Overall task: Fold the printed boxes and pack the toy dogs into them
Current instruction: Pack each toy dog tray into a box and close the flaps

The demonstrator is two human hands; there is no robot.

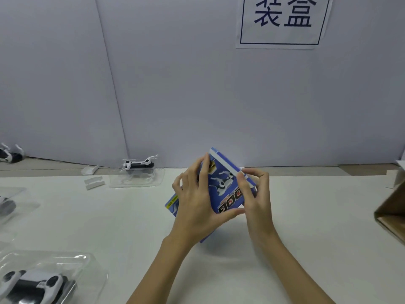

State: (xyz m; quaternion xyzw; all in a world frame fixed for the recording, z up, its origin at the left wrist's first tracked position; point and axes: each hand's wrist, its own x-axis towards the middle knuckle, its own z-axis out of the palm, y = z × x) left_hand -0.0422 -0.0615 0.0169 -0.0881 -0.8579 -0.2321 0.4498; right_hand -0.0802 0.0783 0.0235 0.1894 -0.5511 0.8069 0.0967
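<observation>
Head view, nearest first: a toy dog lies in a clear tray at the near left edge of the counter. Beyond it, both hands hold the printed box tilted just above the counter. The left hand grasps its left side, thumb under the lower corner; the right hand pinches the white-edged flap on the right. So the box sits between the two grips, still half flat. Uneven squeezing could crease a panel off its fold line, or let the flap slip free. Farther back another toy dog waits in its tray near the wall
</observation>
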